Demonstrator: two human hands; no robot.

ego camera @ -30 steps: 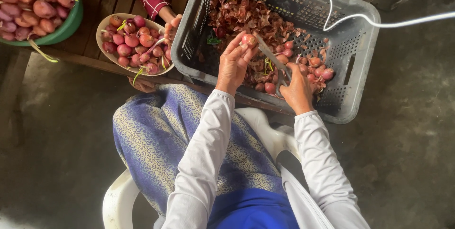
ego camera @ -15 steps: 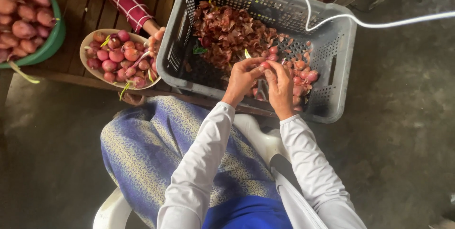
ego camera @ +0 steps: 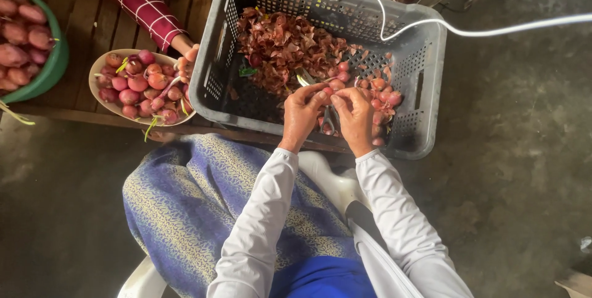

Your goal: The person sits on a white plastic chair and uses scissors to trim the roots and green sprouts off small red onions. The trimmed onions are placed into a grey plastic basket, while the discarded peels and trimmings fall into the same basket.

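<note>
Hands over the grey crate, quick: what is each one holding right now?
Left hand: shut, pinching a small shallot.
Right hand: shut on the same shallot; any tool in its grip cannot be told.

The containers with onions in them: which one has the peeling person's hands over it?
The grey plastic crate with holes. Both white-sleeved hands, left hand and right hand, work inside it. The cream bowl and green basin sit to the left.

Single view, head-worn camera: looks steeply down from above the seated person's lap, facing forward over the white-sleeved arms to the grey crate (ego camera: 425, 45) at mid frame, close range; wooden worktop (ego camera: 80, 33) upper left, concrete floor (ego camera: 524, 150) right.
</note>
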